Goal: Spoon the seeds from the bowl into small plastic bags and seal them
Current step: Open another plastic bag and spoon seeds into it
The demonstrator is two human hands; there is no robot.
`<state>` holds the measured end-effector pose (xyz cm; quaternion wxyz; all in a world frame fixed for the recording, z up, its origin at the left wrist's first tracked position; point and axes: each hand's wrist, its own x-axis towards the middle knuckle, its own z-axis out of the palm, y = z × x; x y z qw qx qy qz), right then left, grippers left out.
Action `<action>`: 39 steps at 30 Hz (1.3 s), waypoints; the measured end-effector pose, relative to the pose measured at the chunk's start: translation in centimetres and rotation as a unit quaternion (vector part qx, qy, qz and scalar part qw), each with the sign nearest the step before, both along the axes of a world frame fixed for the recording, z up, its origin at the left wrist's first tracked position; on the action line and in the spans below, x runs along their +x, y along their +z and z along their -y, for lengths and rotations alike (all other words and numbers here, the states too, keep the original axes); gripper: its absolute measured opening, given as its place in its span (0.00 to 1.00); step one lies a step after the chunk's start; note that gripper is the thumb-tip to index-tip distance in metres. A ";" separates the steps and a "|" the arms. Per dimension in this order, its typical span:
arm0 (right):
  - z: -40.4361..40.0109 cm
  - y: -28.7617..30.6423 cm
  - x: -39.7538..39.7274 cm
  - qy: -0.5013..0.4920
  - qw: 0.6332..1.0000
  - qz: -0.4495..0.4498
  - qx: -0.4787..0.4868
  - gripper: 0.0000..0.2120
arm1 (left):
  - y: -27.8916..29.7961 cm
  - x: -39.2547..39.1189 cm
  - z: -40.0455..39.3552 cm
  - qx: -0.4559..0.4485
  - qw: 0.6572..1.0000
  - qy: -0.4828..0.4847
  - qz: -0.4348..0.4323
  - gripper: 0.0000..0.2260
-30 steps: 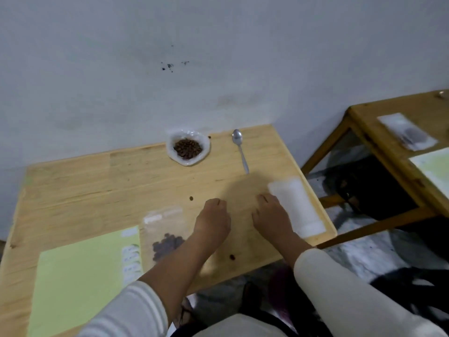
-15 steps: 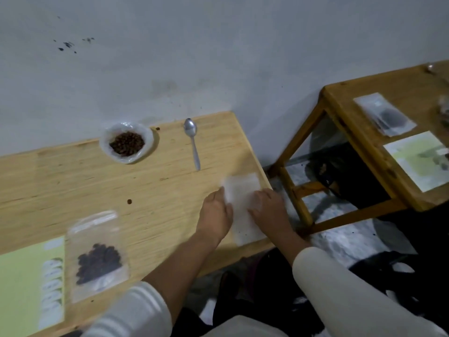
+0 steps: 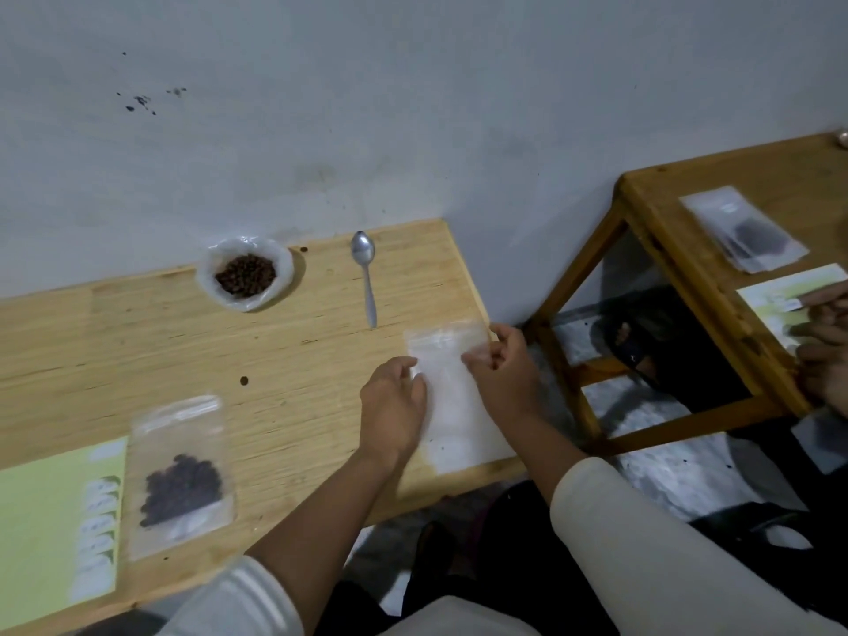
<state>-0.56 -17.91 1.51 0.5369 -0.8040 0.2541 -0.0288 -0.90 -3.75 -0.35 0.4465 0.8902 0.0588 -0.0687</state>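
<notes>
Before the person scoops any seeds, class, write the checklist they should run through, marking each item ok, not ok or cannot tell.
1. Empty bag in hand: ok, left hand rests on it and right hand pinches its upper part.
2. Bag mouth open: cannot tell.
3. Spoon within reach: ok, lies free on the table.
4. Bowl holds seeds: ok.
5. A hand free for the spoon: not ok.
6. Filled bag out of the way: ok, lies apart to the left.

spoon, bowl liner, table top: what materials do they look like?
Spoon: probably polished metal, silvery with a dull sheen. Bowl liner: looks like thin clear plastic film, crinkled and glossy. Table: light wood, visible grain lines, matte or lightly sealed.
</notes>
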 end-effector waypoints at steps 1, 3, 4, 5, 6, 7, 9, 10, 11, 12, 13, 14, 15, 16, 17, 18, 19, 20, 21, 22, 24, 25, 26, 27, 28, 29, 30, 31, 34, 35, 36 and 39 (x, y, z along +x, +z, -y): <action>-0.3 0.2 0.4 0.020 1.000 0.009 0.005 0.16 | 0.3 0.2 -0.2 -0.008 1.000 0.015 0.008 0.12; -1.1 0.9 1.0 0.069 0.997 0.042 0.006 0.04 | 1.4 0.7 -0.8 -0.023 0.998 0.055 0.038 0.11; -1.7 1.3 1.3 0.093 0.994 0.062 0.019 0.03 | 2.1 1.0 -1.2 -0.031 0.995 0.078 0.058 0.11; -2.4 1.9 1.6 0.117 0.990 0.076 0.031 0.05 | 2.8 1.3 -1.7 -0.043 0.991 0.102 0.079 0.11; -3.0 2.6 1.8 0.142 0.985 0.085 0.044 0.06 | 3.6 1.5 -2.2 -0.061 0.986 0.122 0.091 0.12; -3.8 3.3 2.0 0.164 0.980 0.095 0.063 0.06 | 4.5 1.7 -2.8 -0.086 0.982 0.139 0.090 0.12; -5.3 4.6 2.2 0.214 0.964 0.118 0.108 0.09 | 6.2 2.0 -4.1 -0.142 0.975 0.158 0.070 0.14; -6.2 5.3 2.2 0.247 0.952 0.126 0.132 0.13 | 6.9 2.1 -4.8 -0.161 0.971 0.163 0.067 0.14; -6.9 5.9 2.4 0.279 0.940 0.125 0.154 0.17 | 7.5 2.1 -5.5 -0.173 0.969 0.164 0.071 0.15; -7.7 6.6 2.5 0.306 0.928 0.122 0.177 0.18 | 8.0 2.1 -6.2 -0.182 0.966 0.164 0.078 0.15; -8.4 7.2 2.6 0.325 0.917 0.118 0.197 0.18 | 8.5 2.0 -6.9 -0.190 0.965 0.161 0.086 0.15; -9.3 7.8 2.8 0.338 0.908 0.120 0.217 0.16 | 8.9 1.9 -7.7 -0.198 0.962 0.161 0.094 0.14; -10.2 8.4 2.9 0.339 0.904 0.126 0.227 0.13 | 9.3 1.9 -8.5 -0.205 0.960 0.162 0.101 0.14; -11.1 8.9 3.0 0.332 0.905 0.135 0.231 0.10 | 9.5 1.9 -9.3 -0.211 0.958 0.161 0.106 0.14; -12.1 9.2 3.1 0.319 0.908 0.145 0.230 0.07 | 9.8 2.0 -10.2 -0.214 0.958 0.157 0.109 0.13; -13.0 9.3 3.2 0.305 0.912 0.152 0.226 0.06 | 9.9 2.0 -11.0 -0.213 0.958 0.153 0.111 0.13; -13.9 9.4 3.4 0.293 0.918 0.154 0.218 0.06 | 10.1 2.1 -11.9 -0.213 0.959 0.151 0.113 0.13; -14.8 9.5 3.5 0.285 0.922 0.155 0.212 0.05 | 10.3 2.2 -12.7 -0.214 0.958 0.150 0.114 0.12; -15.6 9.5 3.7 0.280 0.925 0.154 0.206 0.05 | 10.4 2.4 -13.4 -0.216 0.958 0.147 0.116 0.12; -16.4 9.6 3.9 0.277 0.927 0.152 0.202 0.06 | 10.6 2.5 -14.2 -0.218 0.958 0.145 0.118 0.11; -17.9 9.7 4.1 0.271 0.929 0.155 0.198 0.06 | 10.8 2.7 -15.8 -0.221 0.958 0.140 0.117 0.10; -18.7 9.8 4.2 0.267 0.929 0.159 0.201 0.06 | 10.9 2.7 -16.6 -0.227 0.958 0.136 0.113 0.10; -19.5 9.8 4.3 0.262 0.929 0.162 0.205 0.04 | 10.9 2.8 -17.3 -0.237 0.956 0.132 0.108 0.09; -20.2 9.8 4.3 0.260 0.928 0.166 0.208 0.04 | 11.0 2.8 -18.1 -0.249 0.955 0.125 0.106 0.08; -20.9 9.8 4.3 0.258 0.928 0.170 0.207 0.04 | 10.9 2.9 -18.8 -0.257 0.953 0.118 0.106 0.08; -21.5 9.7 4.3 0.255 0.929 0.172 0.205 0.03 | 10.9 2.9 -19.5 -0.260 0.954 0.109 0.106 0.08; -22.0 9.6 4.3 0.249 0.931 0.173 0.204 0.03 | 10.9 3.0 -20.1 -0.259 0.955 0.102 0.105 0.09; -22.6 9.6 4.3 0.243 0.932 0.174 0.203 0.04 | 10.8 3.1 -20.7 -0.259 0.956 0.096 0.103 0.09; -24.0 9.7 4.4 0.238 0.934 0.179 0.199 0.07 | 10.7 3.4 -22.0 -0.263 0.955 0.094 0.100 0.09; -24.4 9.7 4.4 0.239 0.934 0.179 0.196 0.08 | 10.6 3.5 -22.3 -0.265 0.954 0.097 0.100 0.09; -24.7 9.8 4.5 0.239 0.935 0.178 0.192 0.08 | 10.5 3.6 -22.6 -0.271 0.952 0.100 0.099 0.08; -25.2 9.6 4.8 0.244 0.938 0.174 0.174 0.07 | 10.3 4.0 -23.4 -0.322 0.938 0.106 0.078 0.08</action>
